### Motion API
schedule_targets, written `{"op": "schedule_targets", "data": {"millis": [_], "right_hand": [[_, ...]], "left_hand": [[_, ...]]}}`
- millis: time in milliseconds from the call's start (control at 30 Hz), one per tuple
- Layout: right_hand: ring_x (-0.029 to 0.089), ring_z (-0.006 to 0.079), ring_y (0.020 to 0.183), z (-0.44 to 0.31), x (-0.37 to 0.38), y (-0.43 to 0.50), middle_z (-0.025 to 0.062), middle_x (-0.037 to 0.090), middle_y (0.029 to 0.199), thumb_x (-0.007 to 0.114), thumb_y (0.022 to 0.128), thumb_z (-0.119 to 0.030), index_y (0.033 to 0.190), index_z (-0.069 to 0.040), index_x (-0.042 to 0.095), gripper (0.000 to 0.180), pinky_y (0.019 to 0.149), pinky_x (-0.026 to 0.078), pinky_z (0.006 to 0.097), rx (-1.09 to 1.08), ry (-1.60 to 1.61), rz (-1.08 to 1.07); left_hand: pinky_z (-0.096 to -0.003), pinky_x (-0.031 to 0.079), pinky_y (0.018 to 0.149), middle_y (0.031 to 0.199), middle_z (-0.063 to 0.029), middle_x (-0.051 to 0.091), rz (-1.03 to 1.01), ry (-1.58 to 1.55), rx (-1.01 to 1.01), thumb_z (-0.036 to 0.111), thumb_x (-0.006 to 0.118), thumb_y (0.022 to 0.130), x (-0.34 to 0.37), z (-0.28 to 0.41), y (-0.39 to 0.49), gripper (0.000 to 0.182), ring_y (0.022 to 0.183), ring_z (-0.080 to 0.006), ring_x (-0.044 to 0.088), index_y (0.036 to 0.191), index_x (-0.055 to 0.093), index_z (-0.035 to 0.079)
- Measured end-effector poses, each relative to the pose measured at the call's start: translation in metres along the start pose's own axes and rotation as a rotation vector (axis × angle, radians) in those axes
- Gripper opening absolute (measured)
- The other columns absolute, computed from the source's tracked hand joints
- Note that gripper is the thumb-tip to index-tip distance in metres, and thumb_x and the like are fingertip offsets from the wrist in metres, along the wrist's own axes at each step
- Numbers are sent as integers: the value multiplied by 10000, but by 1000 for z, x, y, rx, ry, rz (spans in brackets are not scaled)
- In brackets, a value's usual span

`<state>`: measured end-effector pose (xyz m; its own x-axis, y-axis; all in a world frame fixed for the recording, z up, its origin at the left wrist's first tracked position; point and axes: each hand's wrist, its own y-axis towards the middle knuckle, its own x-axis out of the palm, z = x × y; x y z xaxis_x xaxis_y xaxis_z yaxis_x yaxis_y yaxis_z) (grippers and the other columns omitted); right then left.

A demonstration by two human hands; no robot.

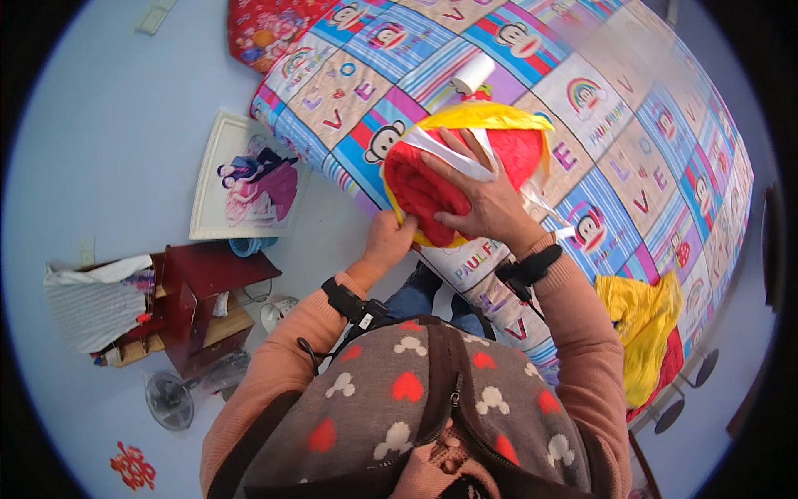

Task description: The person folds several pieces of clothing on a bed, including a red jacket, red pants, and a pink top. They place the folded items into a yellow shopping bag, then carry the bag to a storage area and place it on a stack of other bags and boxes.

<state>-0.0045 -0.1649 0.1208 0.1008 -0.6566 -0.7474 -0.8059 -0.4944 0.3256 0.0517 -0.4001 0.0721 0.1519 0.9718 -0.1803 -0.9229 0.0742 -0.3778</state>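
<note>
A red fabric piece [430, 193] with a yellow edge and white straps lies in front of me on the patterned bedspread [492, 274]. My left hand [389, 240] pinches its yellow edge at the near left corner. Spread flat, my right hand [480, 187] rests on the red cloth and across a white strap [452, 156]. The right fingertips lie near the far yellow border [492, 115]. Just beyond the piece is a white cylindrical roll [474, 73]. What lies under the red cloth is hidden.
Yellow cloth [648, 337] is crumpled at the bed's right edge, over something red. A red floral cloth [268, 31] lies at the far left corner. To the left are a framed picture [249, 181], a dark red cabinet [218, 274] and a fan wrapped in plastic [169, 400].
</note>
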Motion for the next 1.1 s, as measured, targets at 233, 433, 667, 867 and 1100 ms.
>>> {"op": "schedule_targets", "data": {"millis": [233, 433, 667, 867, 1100], "right_hand": [[278, 388, 1517, -12, 46, -6, 98, 398, 1603, 845, 741, -364, 1470, -368, 524, 797, 1230, 247, 577, 105, -178, -98], [285, 386, 1518, 24, 82, 8, 126, 380, 1609, 750, 778, -455, 1474, -350, 485, 752, 1196, 184, 648, 61, -389, -151], [165, 347, 1563, 50, 138, 18, 101, 354, 1620, 612, 877, -275, 1437, -247, 541, 565, 1242, 50, 644, -52, -362, -401], [236, 342, 1544, 44, 124, 35, 124, 393, 1596, 606, 928, -273, 1410, -244, 579, 483, 1248, 82, 609, -157, -59, -277], [325, 311, 1501, 31, 42, 60, 87, 446, 1565, 816, 766, -407, 1465, -262, 532, 768, 1247, 83, 632, -48, -260, -289]], "left_hand": [[-302, 530, 463, 625, -104, 674, -83, -49, -17, 318, 563, 1044, -10, 23, 4, 461, 514, -189, 686, 780, 662, -47], [-277, 479, 457, 564, -59, 640, -319, -19, -31, 324, 550, 1059, -6, 44, 19, 509, 474, -142, 627, 698, 665, -17], [-345, 505, 505, 532, -79, 638, -474, 264, 62, 310, 575, 1037, -20, 44, 40, 539, 478, -170, 635, 621, 658, -23], [-374, 516, 528, 602, -121, 654, -295, 179, 8, 274, 699, 949, -61, 42, 57, 325, 529, -247, 672, 856, 699, -37], [-422, 539, 748, 915, -191, 671, 323, 740, 809, 234, 798, 823, -70, 86, 125, 465, 819, -355, 665, 1171, 642, -32]]}}
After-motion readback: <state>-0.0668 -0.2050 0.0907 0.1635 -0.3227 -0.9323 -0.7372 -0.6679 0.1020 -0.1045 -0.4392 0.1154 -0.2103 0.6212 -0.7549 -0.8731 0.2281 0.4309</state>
